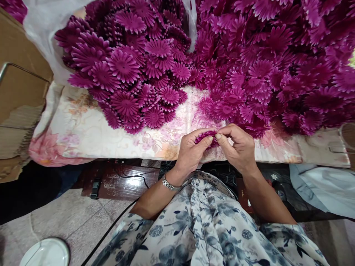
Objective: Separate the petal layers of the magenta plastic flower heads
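Close to the table's front edge, both my hands meet over a small purple artificial flower [205, 136]. My left hand [191, 147] is closed, its thumb pressing the petals from the left. From the other side my right hand [238, 146] pinches the flower's edge, thumb against forefinger. The two thumb tips nearly touch, and the fingers hide much of the flower. Beyond my hands lie a heap of stacked purple flower heads [124, 68] on the left and a larger pile of loose purple flowers [257, 74] on the right.
A floral tablecloth [83, 136] covers the table, dusted with purple specks. Clear plastic bags [50, 37] stand around the left heap. At the far left is a cardboard box [19, 85]. Grey-white fabric [327, 188] lies at the right, and a white round object [46, 253] sits on the floor.
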Motion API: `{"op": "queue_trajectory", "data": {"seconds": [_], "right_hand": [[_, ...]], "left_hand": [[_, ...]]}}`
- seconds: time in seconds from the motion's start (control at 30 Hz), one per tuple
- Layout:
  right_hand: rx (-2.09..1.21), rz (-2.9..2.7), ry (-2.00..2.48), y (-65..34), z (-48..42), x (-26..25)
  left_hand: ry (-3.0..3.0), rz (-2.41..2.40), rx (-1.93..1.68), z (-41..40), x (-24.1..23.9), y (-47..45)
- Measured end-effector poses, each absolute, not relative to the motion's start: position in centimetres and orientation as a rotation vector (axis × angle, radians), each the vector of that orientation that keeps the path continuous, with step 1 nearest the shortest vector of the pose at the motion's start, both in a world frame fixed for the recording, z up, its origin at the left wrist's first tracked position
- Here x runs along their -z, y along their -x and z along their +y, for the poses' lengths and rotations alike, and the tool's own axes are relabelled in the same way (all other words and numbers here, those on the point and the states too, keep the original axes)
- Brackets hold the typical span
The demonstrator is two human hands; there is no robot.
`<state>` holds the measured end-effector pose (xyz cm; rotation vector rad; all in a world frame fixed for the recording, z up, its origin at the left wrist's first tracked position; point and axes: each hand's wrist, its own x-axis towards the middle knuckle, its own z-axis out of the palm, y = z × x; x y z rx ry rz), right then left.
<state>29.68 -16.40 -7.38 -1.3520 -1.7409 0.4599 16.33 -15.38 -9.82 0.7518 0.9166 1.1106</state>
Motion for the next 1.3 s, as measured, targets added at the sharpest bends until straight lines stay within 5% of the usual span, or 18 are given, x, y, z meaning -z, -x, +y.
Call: {"op": "queue_trajectory", "data": {"seconds": [1.3], "right_hand": [[-0.356, -1.732, 1.377, -29.4, -17.0, 8.2]], "left_hand": [[-0.907, 1.028, -1.080, -15.5, 9.0, -15.5]]}}
